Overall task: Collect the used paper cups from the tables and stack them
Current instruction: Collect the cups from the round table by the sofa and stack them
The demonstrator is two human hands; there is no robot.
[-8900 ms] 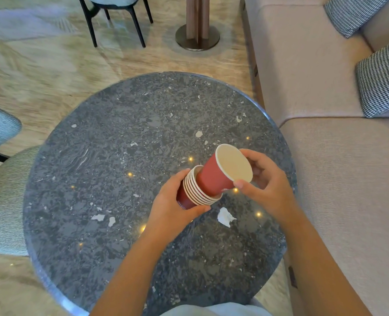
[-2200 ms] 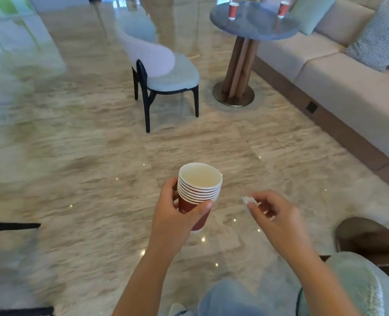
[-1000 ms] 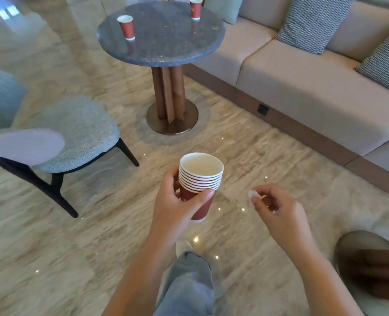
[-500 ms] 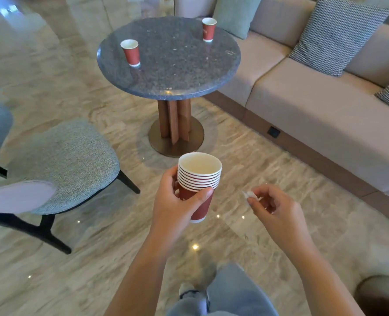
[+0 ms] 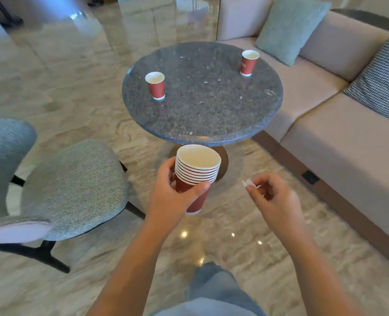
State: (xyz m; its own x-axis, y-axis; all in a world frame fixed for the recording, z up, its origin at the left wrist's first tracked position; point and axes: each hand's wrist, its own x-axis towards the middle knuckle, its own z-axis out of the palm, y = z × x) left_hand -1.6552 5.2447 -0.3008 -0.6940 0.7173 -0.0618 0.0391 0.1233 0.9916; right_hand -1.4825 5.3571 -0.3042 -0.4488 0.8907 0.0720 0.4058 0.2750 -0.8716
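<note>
My left hand [image 5: 168, 197] is wrapped around a stack of several red paper cups [image 5: 197, 176] with white rims, held upright in front of me. My right hand [image 5: 275, 199] pinches a small white scrap of paper [image 5: 248, 183] between thumb and fingertips, a little to the right of the stack. Ahead stands a round dark speckled table [image 5: 202, 119]. Two red paper cups stand upright on it: one [image 5: 156, 86] at the left and one [image 5: 248, 62] at the far right near the sofa.
A grey upholstered chair [image 5: 70, 190] with black legs stands to the left of the table. A beige sofa [image 5: 348, 133] runs along the right, with a pale green cushion [image 5: 289, 28] and a checked cushion [image 5: 382, 83]. Polished marble floor lies all around.
The table with the two cups has come much closer and now lies just beyond my hands. Both hands keep the same hold on the stack and the paper scrap.
</note>
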